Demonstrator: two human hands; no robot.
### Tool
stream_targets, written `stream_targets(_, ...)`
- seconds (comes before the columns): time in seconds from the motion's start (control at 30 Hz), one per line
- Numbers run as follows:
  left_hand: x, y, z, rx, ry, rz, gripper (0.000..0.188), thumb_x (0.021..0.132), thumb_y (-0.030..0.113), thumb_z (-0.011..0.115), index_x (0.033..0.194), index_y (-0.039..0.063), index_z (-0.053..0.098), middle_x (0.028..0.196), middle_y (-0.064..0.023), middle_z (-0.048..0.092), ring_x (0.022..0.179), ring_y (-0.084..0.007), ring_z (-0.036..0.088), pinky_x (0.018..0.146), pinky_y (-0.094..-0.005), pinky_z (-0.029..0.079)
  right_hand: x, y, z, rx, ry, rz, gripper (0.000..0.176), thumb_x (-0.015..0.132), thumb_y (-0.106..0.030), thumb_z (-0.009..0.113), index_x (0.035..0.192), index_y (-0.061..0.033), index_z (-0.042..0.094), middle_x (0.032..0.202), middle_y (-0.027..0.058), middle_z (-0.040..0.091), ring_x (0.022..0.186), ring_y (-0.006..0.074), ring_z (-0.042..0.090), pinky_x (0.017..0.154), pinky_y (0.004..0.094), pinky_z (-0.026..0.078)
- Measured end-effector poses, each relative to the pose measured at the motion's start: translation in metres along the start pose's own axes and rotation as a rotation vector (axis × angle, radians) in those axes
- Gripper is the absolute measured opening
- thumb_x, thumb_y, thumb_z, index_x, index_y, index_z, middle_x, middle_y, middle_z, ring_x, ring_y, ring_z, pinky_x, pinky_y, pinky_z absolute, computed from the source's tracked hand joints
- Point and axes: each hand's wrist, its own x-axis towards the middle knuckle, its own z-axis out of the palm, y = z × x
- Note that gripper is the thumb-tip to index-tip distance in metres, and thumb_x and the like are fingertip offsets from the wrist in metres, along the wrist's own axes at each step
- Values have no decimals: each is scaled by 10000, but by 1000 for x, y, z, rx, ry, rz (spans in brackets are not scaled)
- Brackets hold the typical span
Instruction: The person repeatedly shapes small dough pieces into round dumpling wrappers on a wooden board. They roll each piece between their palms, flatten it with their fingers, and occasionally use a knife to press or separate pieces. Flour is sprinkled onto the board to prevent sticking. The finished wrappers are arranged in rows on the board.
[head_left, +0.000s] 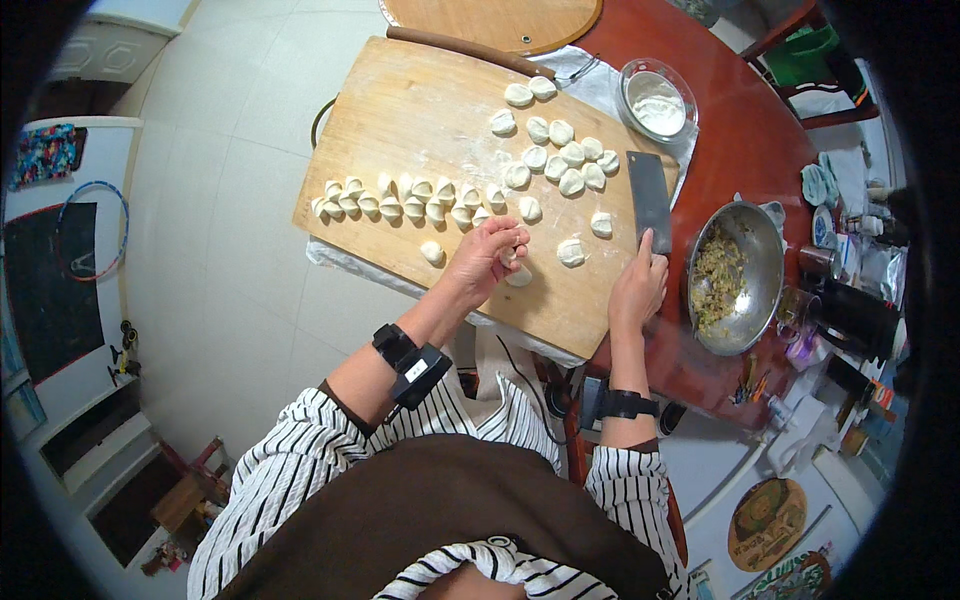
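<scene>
My left hand (487, 259) is curled above the near side of a wooden board (420, 112), around what looks like a small pale piece of dough, mostly hidden by the fingers. Just below it a round of dough (518, 277) lies on the board. My right hand (639, 291) grips a cleaver (649, 199) at the board's right edge, index finger stretched along the blade; its handle is hidden. Rows of folded dough pieces (412, 199) stand at the left. Flattened dough lumps (571, 154) cluster at the right. A single lump (432, 252) sits near the front edge.
A rolling pin (472, 51) lies along the board's far edge. A glass bowl of flour (656, 103) and a metal bowl of chopped filling (739, 277) stand on the red table (739, 142). The board's left part overhangs the tiled floor (217, 225).
</scene>
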Motion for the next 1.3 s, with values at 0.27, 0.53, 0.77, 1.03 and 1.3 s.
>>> stream_targets(0.27, -4, 8, -10, -309, -282, -101, 248, 1023, 208, 530, 1208, 45, 506, 800, 41, 488, 681, -62, 481, 561, -184, 377, 7, -12, 3, 93, 80, -53, 465, 914, -118, 599, 1377, -127, 560, 1088, 150, 535, 1009, 360, 539, 896, 483, 446)
stream_targets(0.53, -22, 0, 12, -269, -240, -171, 404, 1042, 211, 478, 1397, 22, 436, 1198, -72, 590, 1008, -139, 619, 867, -283, 554, -36, -123, -50, 678, 3, -556, 572, 960, -441, 572, 1376, -51, 535, 1421, 172, 493, 1371, 367, 413, 1128, 509, 293)
stream_targets(0.77, -48, -1, -5, -382, -462, -190, 482, 1047, 225, 434, 1477, 23, 350, 1473, -132, 446, 1332, -231, 470, 1124, -357, 386, -34, -162, -67, 708, -64, -546, 819, 946, -700, 345, 1480, -84, 417, 1533, 141, 397, 1471, 374, 263, 1171, 570, 175)
stream_targets(1.03, -66, 9, -23, -225, -582, -184, 679, 1037, 497, 359, 1576, 140, 153, 1621, -135, 232, 1464, -269, 299, 1173, -387, 293, -51, -204, -75, 818, -177, -625, 897, 907, -784, 283, 1504, -123, 389, 1574, 138, 339, 1492, 377, 203, 1187, 602, 66)
stream_targets(1.3, -52, -2, -53, -110, -634, -2, 753, 1008, 596, 375, 1592, 209, 99, 1590, -87, 265, 1397, -263, 368, 1149, -424, 327, -90, -235, -76, 727, -170, -736, 1063, 821, -880, 250, 1562, -118, 245, 1618, 147, 226, 1504, 393, 124, 1178, 621, 38)
